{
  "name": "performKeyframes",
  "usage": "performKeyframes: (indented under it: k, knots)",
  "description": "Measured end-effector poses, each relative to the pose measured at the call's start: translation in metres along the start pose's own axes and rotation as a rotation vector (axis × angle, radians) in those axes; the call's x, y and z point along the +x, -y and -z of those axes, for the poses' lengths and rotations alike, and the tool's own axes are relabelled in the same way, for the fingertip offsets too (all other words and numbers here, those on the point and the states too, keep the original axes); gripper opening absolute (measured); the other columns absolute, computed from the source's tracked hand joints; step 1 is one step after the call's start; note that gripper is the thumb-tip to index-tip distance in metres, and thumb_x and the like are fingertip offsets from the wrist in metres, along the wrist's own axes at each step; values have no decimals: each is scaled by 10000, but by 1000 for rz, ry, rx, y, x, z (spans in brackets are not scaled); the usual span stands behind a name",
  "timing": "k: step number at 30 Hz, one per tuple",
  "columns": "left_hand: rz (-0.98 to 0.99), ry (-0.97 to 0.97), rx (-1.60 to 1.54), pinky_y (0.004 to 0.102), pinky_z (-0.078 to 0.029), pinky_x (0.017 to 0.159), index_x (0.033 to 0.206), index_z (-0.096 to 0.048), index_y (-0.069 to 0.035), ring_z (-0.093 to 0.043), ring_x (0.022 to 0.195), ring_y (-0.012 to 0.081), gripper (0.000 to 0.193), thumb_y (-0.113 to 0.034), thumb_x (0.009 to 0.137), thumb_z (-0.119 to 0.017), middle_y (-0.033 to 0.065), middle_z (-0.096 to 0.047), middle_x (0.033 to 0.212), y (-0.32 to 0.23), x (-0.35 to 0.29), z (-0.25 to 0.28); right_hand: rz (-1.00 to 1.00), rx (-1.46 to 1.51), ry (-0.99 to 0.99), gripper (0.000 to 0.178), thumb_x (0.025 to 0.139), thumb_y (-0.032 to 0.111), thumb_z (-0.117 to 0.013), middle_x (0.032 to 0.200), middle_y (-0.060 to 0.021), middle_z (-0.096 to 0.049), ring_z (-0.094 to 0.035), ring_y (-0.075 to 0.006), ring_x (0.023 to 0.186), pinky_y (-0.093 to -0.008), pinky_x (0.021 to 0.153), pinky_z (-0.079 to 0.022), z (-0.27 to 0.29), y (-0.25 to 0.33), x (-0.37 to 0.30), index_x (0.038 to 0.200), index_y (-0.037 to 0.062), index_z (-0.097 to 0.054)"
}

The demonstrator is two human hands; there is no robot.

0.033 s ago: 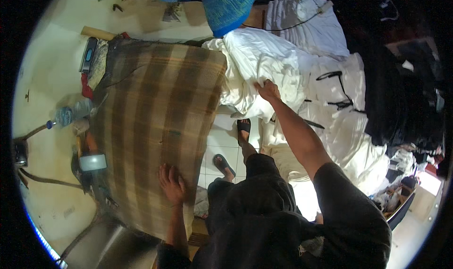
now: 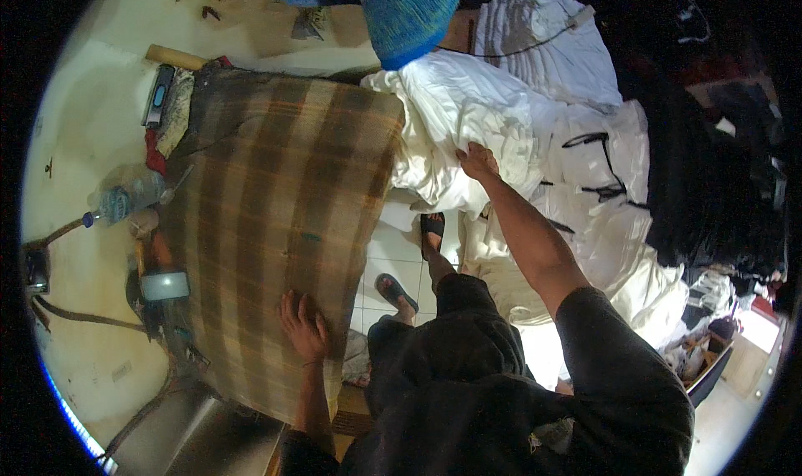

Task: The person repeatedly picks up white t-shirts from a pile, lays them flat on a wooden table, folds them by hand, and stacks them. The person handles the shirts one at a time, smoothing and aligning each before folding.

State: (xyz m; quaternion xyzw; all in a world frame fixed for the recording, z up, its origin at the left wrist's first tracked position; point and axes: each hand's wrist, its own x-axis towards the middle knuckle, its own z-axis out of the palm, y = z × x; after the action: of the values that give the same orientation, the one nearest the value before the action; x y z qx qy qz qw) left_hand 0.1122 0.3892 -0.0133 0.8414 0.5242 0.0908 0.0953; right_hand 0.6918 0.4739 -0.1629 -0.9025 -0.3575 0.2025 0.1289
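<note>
My left hand lies flat with fingers spread on a brown checked cloth, which covers a table on my left. My right arm reaches forward over a heap of white fabric. There my right hand has its fingers curled on a fold of this fabric at the near side of the heap, and its fingertips are partly hidden. More stacks of white cloth rise behind it and to the right.
Along the table's left edge are a plastic bottle, a phone and a cardboard tube. A blue woven sack hangs at the far side. Black straps lie on the white cloth. My sandalled feet stand on floor tiles between table and heap.
</note>
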Motion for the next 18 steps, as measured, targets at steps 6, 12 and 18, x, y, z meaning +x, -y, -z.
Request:
performKeyframes:
  k: [6, 12, 18]
  knots:
    - [107, 0, 59, 680, -229, 1274, 1495, -512, -25, -369, 1551, 472, 493, -254, 1058, -527, 261, -440, 1635, -6, 0, 3, -17, 407, 148, 350, 1061, 338, -683, 933, -205, -736, -711, -364, 849, -465, 798, -550, 96, -33, -61, 1118, -5, -715]
    - [344, -83, -426, 557, -314, 1259, 1448, -555, 22, -445, 1502, 443, 499, -264, 1052, -657, 269, -525, 1555, -111, 102, -5, 442, 503, 49, 232, 935, 102, -819, 1188, -212, -658, -664, -341, 1165, -417, 971, -560, 229, -2, -203, 1137, 1, -767]
    - [335, 510, -1394, 384, -554, 904, 1294, -714, 2, -729, 1068, 247, 311, -215, 1071, -698, 139, -783, 1179, -264, 179, 55, 816, 515, 342, 169, 904, 115, -838, 1248, -211, -677, -716, -322, 1100, -409, 943, -582, 295, 55, -271, 1018, 0, -787]
